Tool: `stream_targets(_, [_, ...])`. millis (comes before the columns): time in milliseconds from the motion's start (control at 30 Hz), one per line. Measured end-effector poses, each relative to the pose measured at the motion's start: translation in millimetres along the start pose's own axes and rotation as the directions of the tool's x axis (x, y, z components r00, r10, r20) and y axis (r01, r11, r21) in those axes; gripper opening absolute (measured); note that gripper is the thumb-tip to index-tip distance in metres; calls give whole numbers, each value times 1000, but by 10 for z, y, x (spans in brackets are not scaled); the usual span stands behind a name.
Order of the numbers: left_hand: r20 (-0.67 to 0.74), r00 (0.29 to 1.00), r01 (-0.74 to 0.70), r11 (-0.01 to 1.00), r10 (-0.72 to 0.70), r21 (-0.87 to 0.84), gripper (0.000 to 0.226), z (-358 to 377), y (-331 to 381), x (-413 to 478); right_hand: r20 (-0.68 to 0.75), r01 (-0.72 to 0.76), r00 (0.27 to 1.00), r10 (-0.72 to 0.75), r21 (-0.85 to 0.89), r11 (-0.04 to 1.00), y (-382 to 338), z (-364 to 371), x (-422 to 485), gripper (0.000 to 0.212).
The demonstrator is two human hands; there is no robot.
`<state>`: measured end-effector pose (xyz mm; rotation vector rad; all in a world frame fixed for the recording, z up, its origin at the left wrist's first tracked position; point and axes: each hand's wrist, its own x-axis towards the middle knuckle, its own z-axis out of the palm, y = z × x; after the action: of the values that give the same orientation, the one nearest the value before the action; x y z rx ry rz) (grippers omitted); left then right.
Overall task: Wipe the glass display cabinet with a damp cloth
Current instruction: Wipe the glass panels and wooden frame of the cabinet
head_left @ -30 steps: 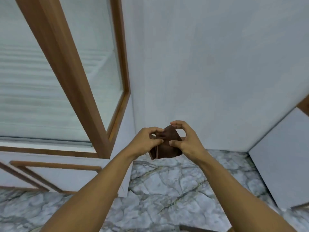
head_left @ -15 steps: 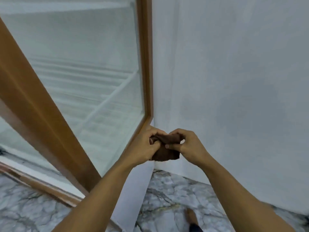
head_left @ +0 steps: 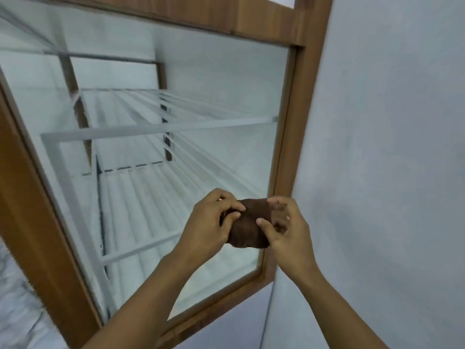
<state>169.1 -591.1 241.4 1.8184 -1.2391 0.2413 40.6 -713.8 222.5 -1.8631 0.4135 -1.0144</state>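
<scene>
**Both hands bunch a brown cloth in front of the cabinet glass**

Two bare forearms rise from the bottom edge and converge at mid-frame, the left from the lower left, the right from the lower right. The left hand point(head_left: 211, 222) is turned with its back toward the camera, fingers curled inward, thumb and forefinger pinching the left edge of the brown cloth point(head_left: 249, 227); its grip is closed on the fabric. The right hand point(head_left: 284, 227) faces it with the palm turned partly left, thumb pressed against the cloth's front and the other fingers bent loosely over its upper right edge, so this grip also holds the cloth, though less tightly. The cloth is wadded into a compact lump between the two hands, held in the air and not touching the glass as far as can be told.

Just behind the hands lies the glass pane point(head_left: 156, 172) of the display cabinet, near its lower right corner. A wooden frame point(head_left: 289, 137) borders the pane on all visible sides. Through the glass, pale shelves point(head_left: 161, 128) with ribbed surfaces recede inward. To the right, a plain pale wall point(head_left: 390, 147) runs alongside the frame. Marbled floor point(head_left: 17, 298) shows at lower left.
</scene>
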Motion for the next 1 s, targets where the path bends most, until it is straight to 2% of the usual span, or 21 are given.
stream_targets(100, [-4, 997, -81, 988, 82, 130, 23, -205, 172, 304, -64, 166, 984, -167, -21, 986, -117, 52, 290, 43])
stream_targets(200, [-10, 988, -150, 966, 156, 210, 26, -437, 363, 671, -153, 315, 934, -324, -78, 946, -281, 118, 549, 48])
stream_targets(333, [-50, 969, -220, 936, 242, 275, 27, -630, 605, 1148, -240, 477, 805, -542, -280, 833, -494, 253, 866, 60])
stream_targets(400, [-65, 957, -252, 922, 282, 295, 28, -675, 709, 1354, -237, 517, 766, -598, -327, 791, -541, 328, 1033, 63])
stream_targets(567, [-149, 932, -272, 908, 331, 318, 26, -676, 740, 1737, -152, 563, 762, -629, -325, 760, -546, 420, 1522, 65])
stream_targets(700, [-188, 897, -287, 851, 399, 440, 29, -563, 679, 1875, -90, 621, 720, -689, -361, 696, -506, 504, 1848, 64])
stream_targets(767, [-211, 879, -275, 816, 428, 508, 31, -533, 669, 1892, -93, 621, 707, -701, -392, 679, -495, 567, 1947, 63])
stream_targets(867, [-252, 811, -239, 693, 528, 680, 34, -542, 643, 1862, -111, 594, 695, -711, -467, 654, -443, 586, 2084, 65])
stream_targets(1000, [-355, 744, -82, 605, 566, 792, 29, -731, 537, 1664, -219, 489, 723, -655, -509, 709, -469, 431, 2298, 68])
